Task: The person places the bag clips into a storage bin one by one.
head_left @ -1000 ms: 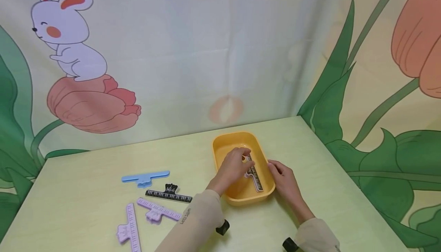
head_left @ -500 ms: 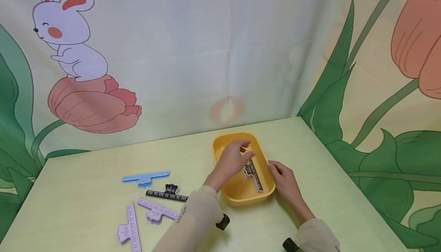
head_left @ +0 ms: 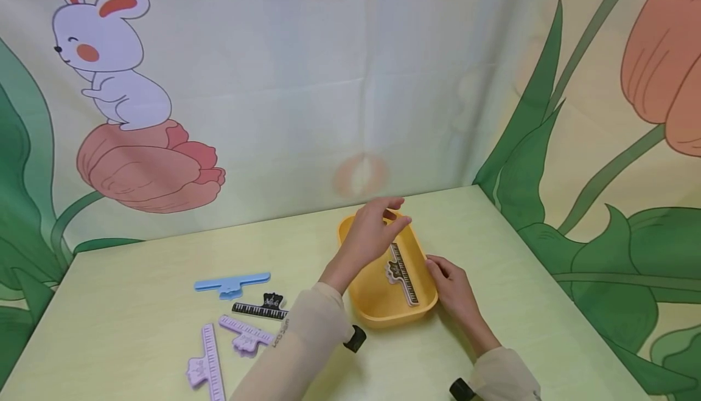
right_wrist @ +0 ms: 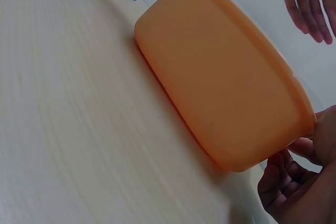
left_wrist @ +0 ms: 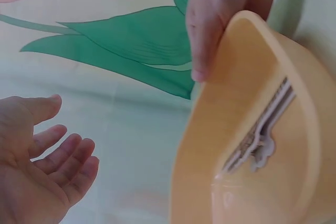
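Note:
My left hand [head_left: 368,233] hovers over the far left part of a yellow plastic bin [head_left: 378,300], fingers apart and holding nothing. In the left wrist view this left hand [left_wrist: 44,166] is clear of the bin, palm visible. My right hand [head_left: 454,285] grips the bin's right side by the rim. The right wrist view has the right hand's [right_wrist: 296,187] fingers curled at the bin's end. Inside the bin lies a black-and-white clip [head_left: 404,276] with a piano-key pattern, flat on the floor of it.
Left of the bin lie a blue clip [head_left: 232,282], a black piano-key clip [head_left: 263,311], and two purple clips, one slanted [head_left: 246,335] and one nearly upright [head_left: 205,361]. My left sleeve [head_left: 301,340] partly covers the slanted one. A printed curtain [head_left: 274,115] stands behind the table.
My left hand has lifted away from the clip in the bin and moved toward the bin's far end, uncovering the clip. The right hand and bin have stayed put.

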Action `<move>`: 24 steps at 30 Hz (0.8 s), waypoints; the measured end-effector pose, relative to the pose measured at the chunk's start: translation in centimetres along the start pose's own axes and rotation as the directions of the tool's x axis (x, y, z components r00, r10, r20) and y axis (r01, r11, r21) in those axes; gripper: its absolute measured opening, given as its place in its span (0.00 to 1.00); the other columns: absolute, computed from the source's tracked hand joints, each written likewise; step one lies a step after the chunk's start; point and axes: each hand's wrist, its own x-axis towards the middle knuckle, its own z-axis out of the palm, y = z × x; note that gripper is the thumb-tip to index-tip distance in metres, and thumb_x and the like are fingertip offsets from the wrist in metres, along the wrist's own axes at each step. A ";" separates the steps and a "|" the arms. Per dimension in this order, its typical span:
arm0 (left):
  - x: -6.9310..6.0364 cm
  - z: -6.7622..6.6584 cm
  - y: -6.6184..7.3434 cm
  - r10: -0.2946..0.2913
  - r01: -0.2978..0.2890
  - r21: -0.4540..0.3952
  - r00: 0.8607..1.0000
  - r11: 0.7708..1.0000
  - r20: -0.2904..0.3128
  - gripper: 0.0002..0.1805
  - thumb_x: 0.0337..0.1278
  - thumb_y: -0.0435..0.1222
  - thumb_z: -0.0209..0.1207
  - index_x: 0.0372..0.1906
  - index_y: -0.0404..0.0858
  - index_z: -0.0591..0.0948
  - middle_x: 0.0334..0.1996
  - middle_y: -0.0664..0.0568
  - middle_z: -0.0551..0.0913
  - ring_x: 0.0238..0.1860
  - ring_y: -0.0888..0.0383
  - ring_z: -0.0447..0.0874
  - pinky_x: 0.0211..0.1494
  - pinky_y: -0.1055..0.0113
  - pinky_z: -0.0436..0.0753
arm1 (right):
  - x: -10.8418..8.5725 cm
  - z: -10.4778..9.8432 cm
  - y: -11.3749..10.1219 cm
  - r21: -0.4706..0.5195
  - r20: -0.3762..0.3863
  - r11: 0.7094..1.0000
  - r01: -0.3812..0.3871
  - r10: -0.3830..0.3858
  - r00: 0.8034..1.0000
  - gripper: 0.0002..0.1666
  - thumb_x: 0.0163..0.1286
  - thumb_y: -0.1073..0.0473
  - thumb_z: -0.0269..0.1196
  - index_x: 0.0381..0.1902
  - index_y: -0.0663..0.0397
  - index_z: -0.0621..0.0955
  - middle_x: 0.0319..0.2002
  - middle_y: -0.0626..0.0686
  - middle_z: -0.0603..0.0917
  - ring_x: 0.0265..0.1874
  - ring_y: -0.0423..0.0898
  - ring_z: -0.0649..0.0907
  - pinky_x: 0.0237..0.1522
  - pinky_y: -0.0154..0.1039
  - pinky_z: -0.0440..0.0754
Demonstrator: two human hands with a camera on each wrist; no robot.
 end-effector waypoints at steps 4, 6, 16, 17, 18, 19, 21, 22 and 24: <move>0.1 -0.4 0.7 0.014 -0.014 -0.008 1.000 1.000 -0.006 0.25 0.73 0.41 0.62 0.70 0.37 0.77 0.62 0.46 0.80 0.57 0.51 0.83 0.56 0.58 0.84 | 0.0 0.0 0.1 0.006 0.000 1.000 0.005 -0.005 1.000 0.23 0.83 0.53 0.55 0.63 0.65 0.81 0.59 0.63 0.83 0.56 0.54 0.83 0.59 0.47 0.80; 0.2 -0.6 0.9 0.022 -0.022 -0.012 1.000 1.000 -0.010 0.25 0.73 0.41 0.62 0.69 0.37 0.77 0.62 0.45 0.80 0.56 0.51 0.83 0.55 0.59 0.84 | 0.0 0.0 0.2 0.010 0.003 1.000 0.005 -0.005 1.000 0.24 0.83 0.53 0.55 0.63 0.65 0.81 0.59 0.63 0.83 0.56 0.54 0.83 0.59 0.46 0.80; 0.3 -1.3 1.6 0.059 -0.061 -0.037 0.998 0.997 -0.037 0.24 0.74 0.40 0.62 0.68 0.35 0.77 0.61 0.45 0.80 0.54 0.52 0.84 0.53 0.62 0.85 | 0.0 0.0 0.1 0.017 0.008 1.000 0.017 -0.017 1.000 0.23 0.83 0.53 0.56 0.63 0.65 0.81 0.58 0.63 0.84 0.55 0.53 0.83 0.55 0.39 0.81; 0.3 -1.3 1.6 0.061 -0.062 -0.037 0.997 0.997 -0.038 0.24 0.74 0.41 0.62 0.68 0.36 0.77 0.61 0.45 0.80 0.54 0.52 0.84 0.53 0.63 0.85 | -0.1 0.0 0.1 0.017 0.008 1.000 0.018 -0.018 1.000 0.23 0.83 0.53 0.56 0.63 0.65 0.81 0.58 0.63 0.84 0.55 0.53 0.83 0.55 0.37 0.80; 0.3 -1.3 1.7 0.063 -0.065 -0.037 0.997 0.997 -0.040 0.24 0.74 0.40 0.62 0.68 0.36 0.77 0.61 0.45 0.81 0.53 0.52 0.84 0.53 0.63 0.85 | -0.1 0.0 0.1 0.017 0.009 1.000 0.018 -0.018 1.000 0.23 0.83 0.53 0.56 0.63 0.65 0.81 0.58 0.63 0.84 0.54 0.53 0.83 0.54 0.36 0.80; 0.3 -1.3 1.7 0.064 -0.066 -0.039 0.997 0.997 -0.040 0.24 0.74 0.40 0.62 0.68 0.36 0.77 0.61 0.45 0.81 0.53 0.52 0.84 0.53 0.63 0.85 | -0.1 0.0 0.1 0.018 0.011 1.000 0.018 -0.018 1.000 0.23 0.83 0.53 0.56 0.63 0.65 0.81 0.58 0.63 0.84 0.54 0.53 0.83 0.54 0.35 0.80; 0.3 -1.3 1.8 0.065 -0.066 -0.041 0.997 0.997 -0.041 0.24 0.74 0.40 0.62 0.68 0.36 0.77 0.61 0.46 0.81 0.53 0.52 0.84 0.52 0.63 0.85 | -0.1 0.0 0.1 0.019 0.011 1.000 0.016 -0.016 1.000 0.23 0.83 0.53 0.56 0.62 0.65 0.82 0.58 0.63 0.84 0.54 0.53 0.83 0.53 0.35 0.80; 0.3 -1.3 1.8 0.066 -0.068 -0.043 0.997 0.997 -0.041 0.24 0.74 0.40 0.62 0.68 0.36 0.78 0.61 0.46 0.81 0.53 0.52 0.84 0.52 0.64 0.85 | -0.1 0.0 0.1 0.018 0.010 1.000 0.014 -0.015 1.000 0.23 0.83 0.53 0.56 0.62 0.65 0.82 0.58 0.63 0.84 0.54 0.54 0.83 0.53 0.35 0.80; 0.3 -1.4 1.8 0.066 -0.067 -0.045 0.997 0.997 -0.042 0.24 0.74 0.40 0.62 0.68 0.36 0.77 0.61 0.46 0.81 0.53 0.52 0.84 0.51 0.64 0.85 | -0.1 -0.1 0.0 0.015 0.007 1.000 0.011 -0.011 1.000 0.23 0.83 0.53 0.56 0.62 0.64 0.82 0.58 0.62 0.84 0.54 0.54 0.83 0.54 0.36 0.80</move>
